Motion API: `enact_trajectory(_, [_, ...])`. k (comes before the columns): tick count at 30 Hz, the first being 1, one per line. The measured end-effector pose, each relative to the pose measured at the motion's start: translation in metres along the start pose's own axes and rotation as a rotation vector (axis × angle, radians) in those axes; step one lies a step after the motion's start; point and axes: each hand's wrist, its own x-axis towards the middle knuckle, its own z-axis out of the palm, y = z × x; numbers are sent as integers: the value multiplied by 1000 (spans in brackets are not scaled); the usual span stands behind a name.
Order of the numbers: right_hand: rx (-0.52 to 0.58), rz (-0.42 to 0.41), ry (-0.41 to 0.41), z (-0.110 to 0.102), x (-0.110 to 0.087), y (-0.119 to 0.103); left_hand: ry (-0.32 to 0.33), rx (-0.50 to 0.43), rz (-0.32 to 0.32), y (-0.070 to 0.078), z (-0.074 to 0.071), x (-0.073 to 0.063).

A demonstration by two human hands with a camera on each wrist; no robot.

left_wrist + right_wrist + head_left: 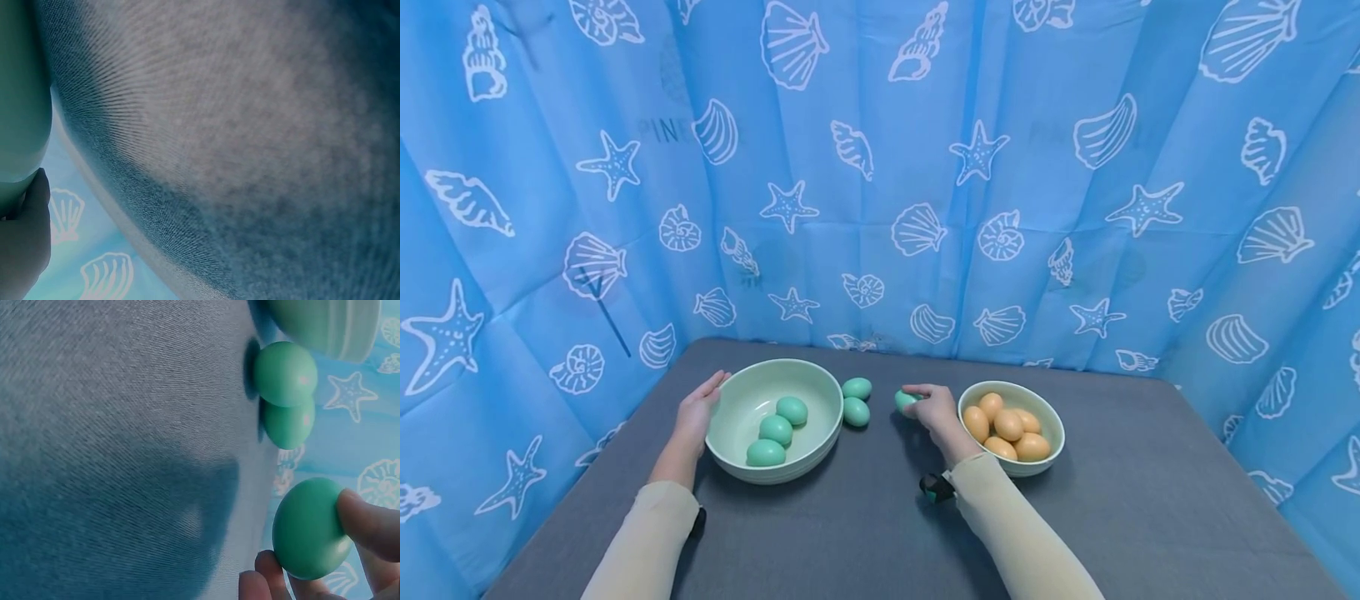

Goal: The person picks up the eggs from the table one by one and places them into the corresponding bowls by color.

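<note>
A green egg (312, 528) is pinched between the thumb and fingers of my right hand (934, 410), over the table between the two bowls. My left hand (696, 410) rests along the left side of a large pale green bowl (730, 437), its fingers extended against the rim. In the left wrist view, part of that hand (28, 244) touches the bowl's outer wall (22, 94). Inside this bowl lie three green eggs (776, 429). Just right of it, two more green eggs (856, 412) sit close together on the table.
A smaller pale green bowl (1049, 463) stands beside my right hand and holds several orange eggs (1008, 424). The grey cloth-covered table (820, 542) ends at a blue shell-print curtain (880, 192) behind and on both sides.
</note>
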Motion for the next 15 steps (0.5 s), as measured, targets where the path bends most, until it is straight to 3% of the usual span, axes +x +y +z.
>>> enact_trajectory(15, [74,63,-37,0,-7,-15,5,-17,-13,-1,0,2])
